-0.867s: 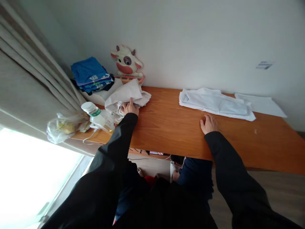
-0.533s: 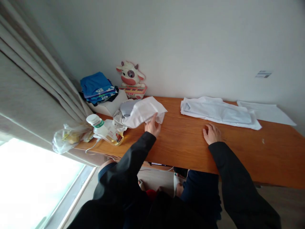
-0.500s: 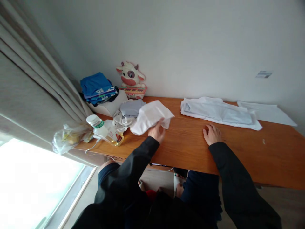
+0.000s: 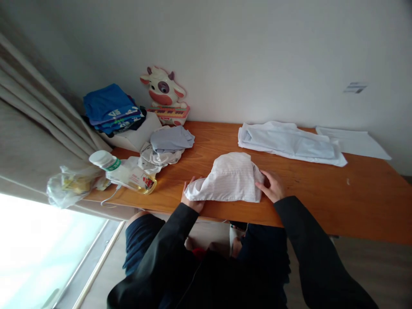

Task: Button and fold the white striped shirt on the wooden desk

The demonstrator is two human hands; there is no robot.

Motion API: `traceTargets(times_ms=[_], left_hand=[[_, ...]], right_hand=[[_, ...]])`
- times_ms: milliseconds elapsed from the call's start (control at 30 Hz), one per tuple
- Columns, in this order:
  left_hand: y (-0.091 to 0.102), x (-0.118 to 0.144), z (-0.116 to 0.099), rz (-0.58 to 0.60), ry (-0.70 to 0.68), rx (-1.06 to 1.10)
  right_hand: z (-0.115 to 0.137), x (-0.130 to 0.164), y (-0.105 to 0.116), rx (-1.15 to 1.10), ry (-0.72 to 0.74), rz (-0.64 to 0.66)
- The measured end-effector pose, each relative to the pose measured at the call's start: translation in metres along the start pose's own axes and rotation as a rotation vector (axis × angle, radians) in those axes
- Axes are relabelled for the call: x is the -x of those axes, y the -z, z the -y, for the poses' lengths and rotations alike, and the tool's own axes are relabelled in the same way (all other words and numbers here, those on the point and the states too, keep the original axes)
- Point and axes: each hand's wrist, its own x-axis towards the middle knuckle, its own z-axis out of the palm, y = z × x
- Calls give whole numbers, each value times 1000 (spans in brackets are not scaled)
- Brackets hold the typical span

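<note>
A crumpled white garment with fine stripes (image 4: 229, 178) lies on the orange wooden table (image 4: 322, 201), close to its front edge. My left hand (image 4: 190, 199) holds the garment's left end, fingers curled under the cloth. My right hand (image 4: 271, 186) grips its right edge. Both black sleeves reach over the table's front edge.
A small pile of grey and white clothes (image 4: 169, 144) lies at the left. Behind it are a stack of blue clothes (image 4: 109, 107) on a white box and a cow toy (image 4: 162, 92). A plastic bottle (image 4: 124, 175) and a bag (image 4: 69, 182) lie near the curtain. A folded white garment (image 4: 289, 143) lies by the wall.
My left hand pulled the white striped garment off the pile at the left and laid it in front of me. My right hand moved from the bare table onto its right edge.
</note>
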Motion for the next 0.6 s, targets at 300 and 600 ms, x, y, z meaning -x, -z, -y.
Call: traceTargets(times_ms=[300, 600], left_hand=[[-52, -42, -29, 19, -229, 173], [-64, -80, -15, -74, 94, 408]], right_hand=[[-3, -4, -7, 110, 47, -18], [0, -12, -6, 223, -40, -2]])
